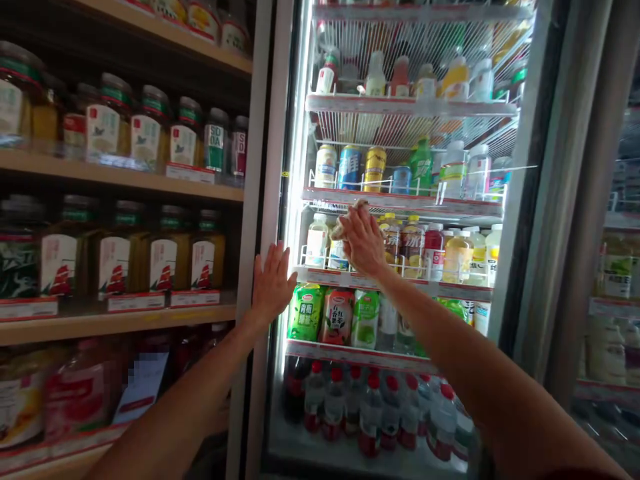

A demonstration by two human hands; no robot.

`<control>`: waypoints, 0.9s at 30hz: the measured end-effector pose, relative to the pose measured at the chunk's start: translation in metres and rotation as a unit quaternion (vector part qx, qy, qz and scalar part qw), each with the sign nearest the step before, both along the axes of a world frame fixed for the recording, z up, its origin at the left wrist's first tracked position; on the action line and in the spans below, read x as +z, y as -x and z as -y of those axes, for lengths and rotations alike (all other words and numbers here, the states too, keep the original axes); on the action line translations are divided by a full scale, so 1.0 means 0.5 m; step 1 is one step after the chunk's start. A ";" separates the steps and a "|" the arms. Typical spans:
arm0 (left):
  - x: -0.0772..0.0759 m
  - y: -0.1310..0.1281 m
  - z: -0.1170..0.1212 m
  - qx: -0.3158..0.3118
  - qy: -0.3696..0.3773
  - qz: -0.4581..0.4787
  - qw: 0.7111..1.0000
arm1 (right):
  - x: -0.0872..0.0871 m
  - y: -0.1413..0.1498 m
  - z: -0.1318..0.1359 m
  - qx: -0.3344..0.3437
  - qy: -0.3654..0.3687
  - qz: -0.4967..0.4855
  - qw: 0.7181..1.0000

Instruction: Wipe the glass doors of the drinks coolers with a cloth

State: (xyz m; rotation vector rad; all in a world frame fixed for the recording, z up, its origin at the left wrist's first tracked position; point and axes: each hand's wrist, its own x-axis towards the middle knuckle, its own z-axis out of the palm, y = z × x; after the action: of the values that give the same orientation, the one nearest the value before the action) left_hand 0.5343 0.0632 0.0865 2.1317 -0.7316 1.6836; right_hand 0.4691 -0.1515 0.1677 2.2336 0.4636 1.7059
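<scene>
My left hand (273, 283) lies flat with spread fingers against the metal door frame (263, 393) at the left of a lit drinks fridge. In front of the fridge's middle shelves, my right hand (364, 241) presses a crumpled pale cloth (341, 230) against what looks like the glass door. Part of the cloth is hidden under the palm and fingers. Behind that hand stand brown bottles with yellow caps (413, 243) and a white-capped bottle (318, 240). A shelf rail (400, 199) runs just above it.
Wooden shelves (200, 187) on the left carry several jars and labelled bottles (115, 260). Below, inside the fridge, are green and red drink packs (337, 317) and red-capped bottles (373, 413). Another fridge (613, 310) stands at the right edge, beyond metal frames (560, 167).
</scene>
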 end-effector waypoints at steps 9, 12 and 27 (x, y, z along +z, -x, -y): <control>-0.038 0.001 -0.077 0.032 0.010 -0.029 0.999 | -0.026 -0.049 -0.111 0.049 0.149 -0.086 0.984; -0.041 0.016 -0.083 0.034 0.013 -0.042 0.998 | 0.022 -0.078 -0.142 0.047 0.027 -0.027 0.998; -0.078 0.046 -0.042 0.004 -0.038 -0.005 0.999 | -0.096 0.004 -0.013 0.020 0.021 -0.007 1.000</control>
State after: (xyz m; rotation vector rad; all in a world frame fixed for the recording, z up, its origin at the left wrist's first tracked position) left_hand 0.5115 0.0843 0.0475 2.1951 -0.7973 1.6724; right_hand 0.4672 -0.1450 0.1198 2.2227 0.5446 1.6857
